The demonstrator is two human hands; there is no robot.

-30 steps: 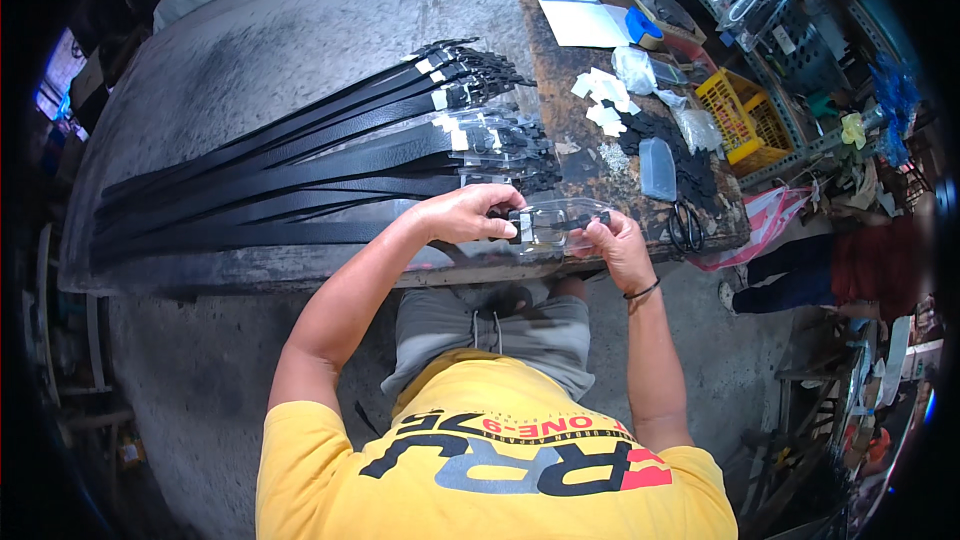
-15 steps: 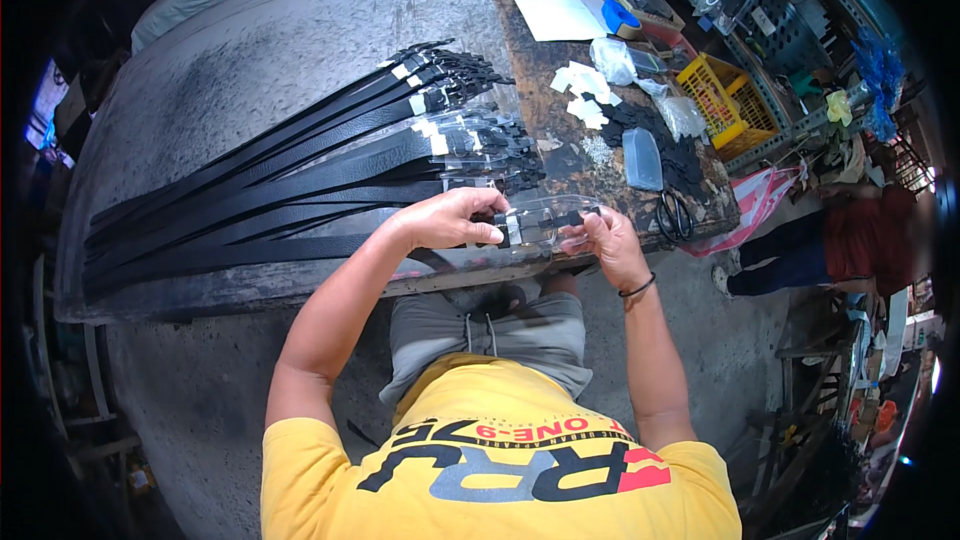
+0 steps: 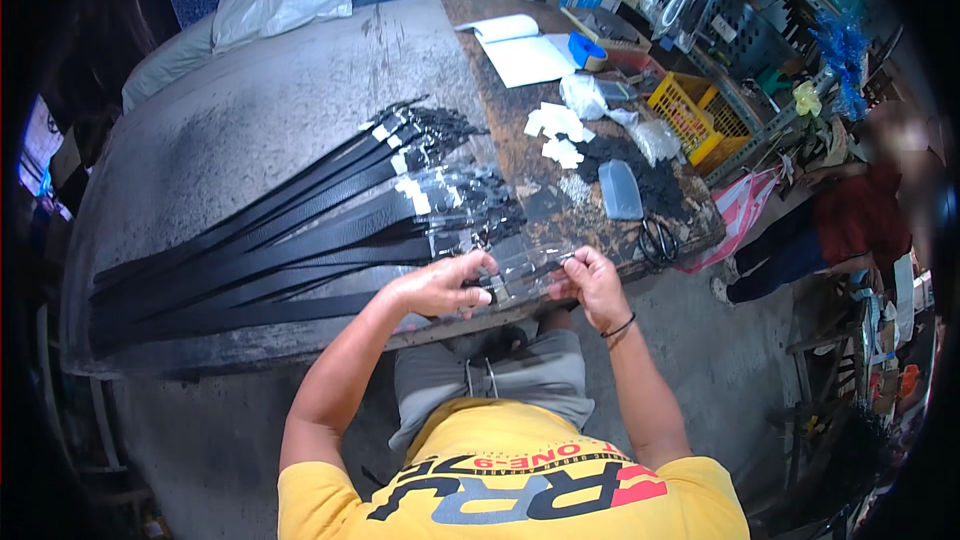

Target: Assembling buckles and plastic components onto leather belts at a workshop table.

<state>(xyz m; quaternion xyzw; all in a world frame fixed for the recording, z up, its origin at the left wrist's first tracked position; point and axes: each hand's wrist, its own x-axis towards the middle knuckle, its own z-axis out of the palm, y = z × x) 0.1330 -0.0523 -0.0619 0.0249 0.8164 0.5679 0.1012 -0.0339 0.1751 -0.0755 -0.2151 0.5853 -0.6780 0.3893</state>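
Note:
My left hand (image 3: 445, 283) is closed on the end of a black belt (image 3: 290, 311) at the table's front edge, thumb and fingers gripping near a white tag. From there a clear plastic sleeve (image 3: 530, 271) stretches to my right hand (image 3: 597, 287), which pinches its far end between thumb and fingers. Glare on the plastic partly hides what lies inside it. Just beyond my left hand, more black belts (image 3: 350, 208) lie fanned out in layers, their right ends in clear plastic with white tags.
Scissors (image 3: 656, 240) and a clear plastic box (image 3: 621, 190) lie right of my hands. Beyond are white paper pieces (image 3: 556, 122), an open notebook (image 3: 525, 58) and blue tape (image 3: 588, 52). A yellow crate (image 3: 697, 118) stands past the table's right side, near another person (image 3: 855, 225).
The view has shifted, so the table and my hands appear lower. Both hands keep their grip, and the plastic sleeve between them looks flatter than before, when it bowed.

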